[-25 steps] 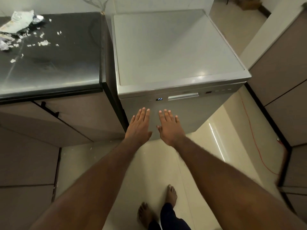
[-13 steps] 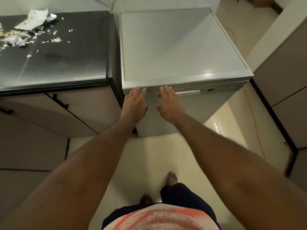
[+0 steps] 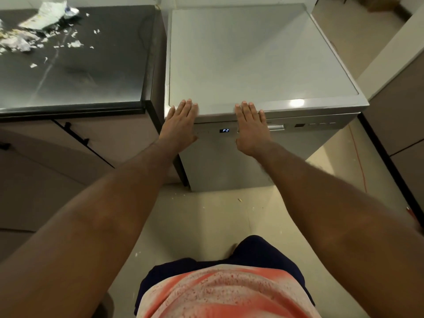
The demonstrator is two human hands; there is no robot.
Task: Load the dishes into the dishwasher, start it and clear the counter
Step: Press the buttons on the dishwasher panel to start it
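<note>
A silver freestanding dishwasher [image 3: 252, 60] stands in the middle with its door closed, and its small display [image 3: 224, 130] reads P2. My left hand [image 3: 180, 125] lies flat with straight fingers against the door's upper left edge, fingertips reaching onto the top. My right hand [image 3: 251, 128] lies the same way further right, covering the left part of the door handle [image 3: 276, 127]. Neither hand holds anything. To the left is the dark counter [image 3: 91, 72], strewn with torn paper and foil scraps [image 3: 34, 31] at its far left.
Beige cabinet fronts with black handles [image 3: 75, 134] sit under the counter. A second run of cabinets [image 3: 399, 106] lines the right side. An orange cable [image 3: 358, 161] trails over the pale tiled floor [image 3: 218, 216] beside the dishwasher. Small crumbs dot the floor.
Both hands have risen from the middle of the door front to its top edge and spread apart. The view has come closer to the dishwasher.
</note>
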